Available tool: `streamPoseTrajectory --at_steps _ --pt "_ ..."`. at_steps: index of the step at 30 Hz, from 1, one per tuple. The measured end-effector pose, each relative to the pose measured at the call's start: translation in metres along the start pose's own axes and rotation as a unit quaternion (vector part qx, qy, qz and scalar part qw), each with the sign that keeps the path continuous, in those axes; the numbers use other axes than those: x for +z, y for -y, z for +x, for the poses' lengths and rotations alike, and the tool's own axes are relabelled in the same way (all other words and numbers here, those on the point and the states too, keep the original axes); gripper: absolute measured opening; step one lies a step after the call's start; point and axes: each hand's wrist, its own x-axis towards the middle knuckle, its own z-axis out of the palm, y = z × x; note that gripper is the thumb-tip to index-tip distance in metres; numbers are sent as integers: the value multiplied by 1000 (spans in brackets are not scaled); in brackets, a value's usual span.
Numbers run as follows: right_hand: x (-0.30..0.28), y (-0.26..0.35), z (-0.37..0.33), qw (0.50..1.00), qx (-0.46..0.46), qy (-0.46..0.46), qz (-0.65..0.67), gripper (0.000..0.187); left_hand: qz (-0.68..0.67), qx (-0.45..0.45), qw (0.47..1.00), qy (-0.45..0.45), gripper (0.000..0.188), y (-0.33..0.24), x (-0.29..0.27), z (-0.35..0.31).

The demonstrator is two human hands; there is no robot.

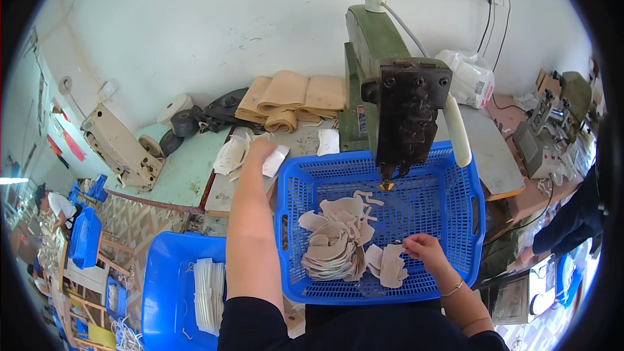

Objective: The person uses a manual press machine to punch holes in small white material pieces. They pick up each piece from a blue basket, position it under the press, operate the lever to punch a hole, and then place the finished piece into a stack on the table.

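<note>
My left arm reaches forward to the table, where my left hand (262,147) is among pale cut fabric pieces (231,155). Its fingers are hidden, so its grip does not show. A white piece (275,160) lies beside that hand. Over the blue slotted basket (377,297) in front of me, my right hand (424,248) pinches the edge of a beige fabric piece (392,267). To its left in the basket sits a stack of curved beige fabric pieces (329,253), with narrow loose strips on top.
A green machine (372,32) with a black head (415,104) overhangs the basket's far side. Folded tan material (292,94) lies left of it. At lower left, a blue tub (159,273) contains bundled white strips (209,292). Another person (60,208) is at far left.
</note>
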Motion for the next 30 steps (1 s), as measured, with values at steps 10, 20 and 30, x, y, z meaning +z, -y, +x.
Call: streamPoseTrajectory --at_steps 10,20,30 --pt "-5 -22 2 999 35 -13 -2 19 121 65 978 -157 39 -4 -15 -57" --pt "-14 -62 20 857 -151 -28 -492 52 259 -36 947 -184 74 27 5 -38" --pt "15 -67 37 814 -64 -39 -575 63 15 215 899 -381 59 -31 25 -104"
